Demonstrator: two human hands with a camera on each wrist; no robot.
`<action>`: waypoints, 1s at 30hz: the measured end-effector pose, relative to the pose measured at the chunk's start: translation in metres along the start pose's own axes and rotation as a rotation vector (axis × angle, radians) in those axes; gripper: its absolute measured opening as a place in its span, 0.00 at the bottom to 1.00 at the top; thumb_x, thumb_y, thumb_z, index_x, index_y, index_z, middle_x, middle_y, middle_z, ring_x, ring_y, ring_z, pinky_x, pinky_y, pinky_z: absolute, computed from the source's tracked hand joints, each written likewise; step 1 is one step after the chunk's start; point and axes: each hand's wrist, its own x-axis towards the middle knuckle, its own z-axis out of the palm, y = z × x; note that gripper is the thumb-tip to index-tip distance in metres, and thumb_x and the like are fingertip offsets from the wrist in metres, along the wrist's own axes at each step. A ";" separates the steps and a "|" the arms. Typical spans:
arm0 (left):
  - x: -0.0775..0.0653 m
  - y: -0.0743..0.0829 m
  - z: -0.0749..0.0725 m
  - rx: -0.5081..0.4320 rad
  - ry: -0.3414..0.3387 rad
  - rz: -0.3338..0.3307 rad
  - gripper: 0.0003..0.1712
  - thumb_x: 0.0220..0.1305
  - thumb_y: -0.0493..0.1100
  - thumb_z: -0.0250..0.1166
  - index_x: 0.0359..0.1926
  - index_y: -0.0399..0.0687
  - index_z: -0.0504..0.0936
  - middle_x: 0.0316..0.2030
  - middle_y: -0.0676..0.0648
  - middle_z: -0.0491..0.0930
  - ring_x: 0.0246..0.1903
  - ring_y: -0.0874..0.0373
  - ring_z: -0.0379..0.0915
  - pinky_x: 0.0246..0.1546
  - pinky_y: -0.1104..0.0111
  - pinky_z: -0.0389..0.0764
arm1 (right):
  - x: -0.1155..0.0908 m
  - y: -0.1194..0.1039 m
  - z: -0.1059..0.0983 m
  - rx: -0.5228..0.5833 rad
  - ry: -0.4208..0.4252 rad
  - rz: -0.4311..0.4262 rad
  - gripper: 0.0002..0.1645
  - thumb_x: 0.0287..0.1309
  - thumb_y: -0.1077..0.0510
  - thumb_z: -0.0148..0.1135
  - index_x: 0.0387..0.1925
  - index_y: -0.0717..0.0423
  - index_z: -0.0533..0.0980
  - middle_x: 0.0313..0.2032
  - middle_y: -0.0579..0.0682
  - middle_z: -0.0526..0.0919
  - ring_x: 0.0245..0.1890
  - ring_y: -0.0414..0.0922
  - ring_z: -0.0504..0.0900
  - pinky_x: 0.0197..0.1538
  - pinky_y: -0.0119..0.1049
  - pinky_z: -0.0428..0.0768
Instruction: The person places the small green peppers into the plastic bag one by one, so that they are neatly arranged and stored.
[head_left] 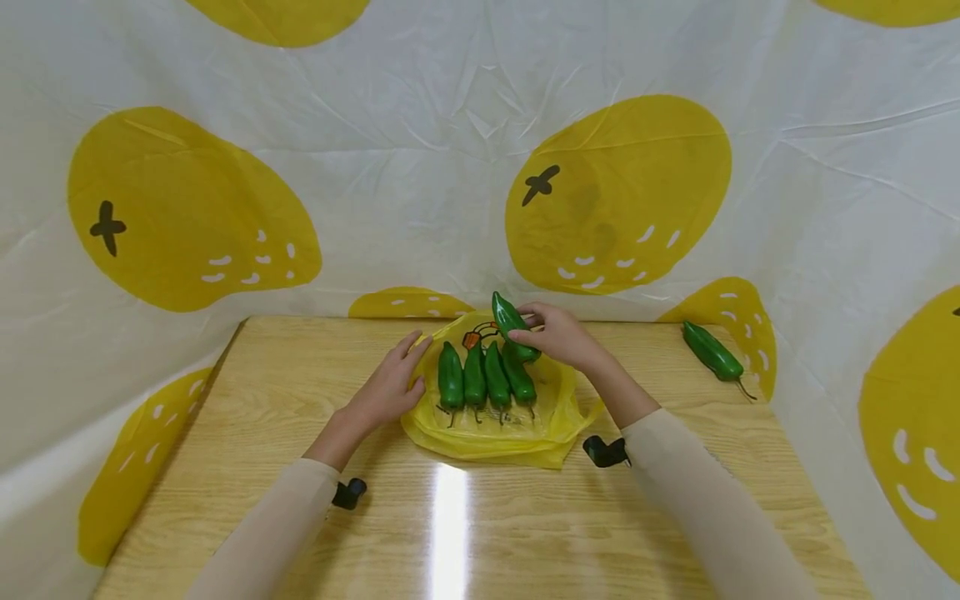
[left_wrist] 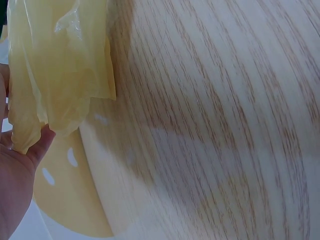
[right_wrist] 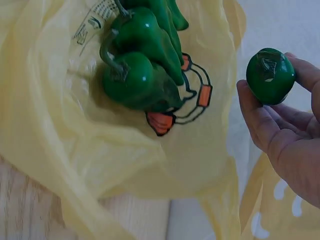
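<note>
Several green chili peppers (head_left: 474,377) lie side by side on a yellow plastic bag (head_left: 480,446), their stems toward the person. Above the bag's far right part, my right hand (head_left: 557,335) pinches another green pepper (head_left: 508,317) between thumb and fingers. In the right wrist view that held pepper (right_wrist: 270,77) appears end-on, with no long stem showing. At the bag's left edge is my left hand (head_left: 386,385), its fingers spread and touching the plastic. The left wrist view shows the bag (left_wrist: 60,65) partly covering that hand (left_wrist: 17,185).
A single green pepper (head_left: 712,352) with a stem lies at the table's back right. The wooden table (head_left: 285,367) meets a white lemon-print sheet (head_left: 420,167) at the back and sides. Dark camera mounts (head_left: 604,451) stick out from both wrists.
</note>
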 end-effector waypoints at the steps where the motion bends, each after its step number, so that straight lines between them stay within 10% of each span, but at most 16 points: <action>1: 0.000 0.000 0.000 -0.001 0.000 -0.001 0.39 0.69 0.36 0.62 0.79 0.41 0.60 0.78 0.32 0.54 0.74 0.33 0.58 0.69 0.40 0.68 | 0.001 -0.001 0.003 -0.010 -0.008 0.005 0.39 0.70 0.44 0.64 0.75 0.57 0.67 0.65 0.62 0.78 0.66 0.58 0.76 0.58 0.53 0.82; 30: 0.000 0.003 -0.002 0.005 -0.001 0.003 0.40 0.69 0.36 0.62 0.79 0.40 0.60 0.78 0.31 0.54 0.73 0.32 0.59 0.69 0.40 0.69 | 0.028 -0.013 0.070 -0.012 -0.115 0.114 0.38 0.68 0.40 0.65 0.66 0.63 0.75 0.54 0.56 0.84 0.41 0.46 0.84 0.45 0.40 0.83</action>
